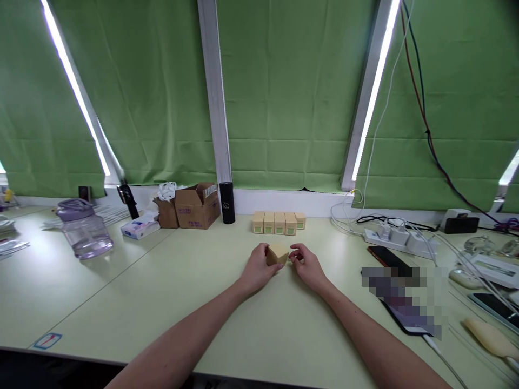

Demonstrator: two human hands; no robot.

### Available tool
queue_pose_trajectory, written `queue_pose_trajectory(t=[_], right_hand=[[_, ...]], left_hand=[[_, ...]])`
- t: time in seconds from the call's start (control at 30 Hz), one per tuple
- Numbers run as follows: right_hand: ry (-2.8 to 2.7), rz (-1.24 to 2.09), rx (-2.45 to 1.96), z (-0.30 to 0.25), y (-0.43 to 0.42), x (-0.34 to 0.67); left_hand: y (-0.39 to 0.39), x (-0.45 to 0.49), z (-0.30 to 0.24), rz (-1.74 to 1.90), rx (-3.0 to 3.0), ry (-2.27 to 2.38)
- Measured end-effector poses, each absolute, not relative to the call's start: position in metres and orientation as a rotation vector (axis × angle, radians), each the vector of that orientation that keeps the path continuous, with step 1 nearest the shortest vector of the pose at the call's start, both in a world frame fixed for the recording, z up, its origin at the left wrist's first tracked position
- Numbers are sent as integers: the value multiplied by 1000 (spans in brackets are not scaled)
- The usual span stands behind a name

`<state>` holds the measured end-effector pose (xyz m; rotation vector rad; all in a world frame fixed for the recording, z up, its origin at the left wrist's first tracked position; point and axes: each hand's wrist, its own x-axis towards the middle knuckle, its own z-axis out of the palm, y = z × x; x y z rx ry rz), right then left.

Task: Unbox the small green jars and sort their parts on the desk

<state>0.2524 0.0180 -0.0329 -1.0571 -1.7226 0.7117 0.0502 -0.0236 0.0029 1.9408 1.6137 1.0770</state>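
Far left, a clear water jug [84, 229] is sitting on the table [121, 292], then an open cardboard box [197, 205] and a black tumbler [227, 202] by the wall. Mid-table, the left hand [257, 270] is gripping a small tan box [278, 254], tilted, just in front of a row of matching boxes [279, 222]. The right hand [308, 266] is curling its fingertips at the box's right corner, though I can't tell if it's actually gripping. A power strip [399, 237] is lying further right.
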Motion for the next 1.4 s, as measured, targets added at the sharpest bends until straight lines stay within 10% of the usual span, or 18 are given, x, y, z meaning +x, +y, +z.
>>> queue_pose_trajectory(t=[0.63, 1.4], right_hand=[[-1749, 281, -766, -2, -22, 239], [-1752, 319, -816, -1, -28, 229]], left_hand=[[-27, 46, 11, 1769, 3041, 1543], [-35, 56, 11, 1530, 2847, 1443]])
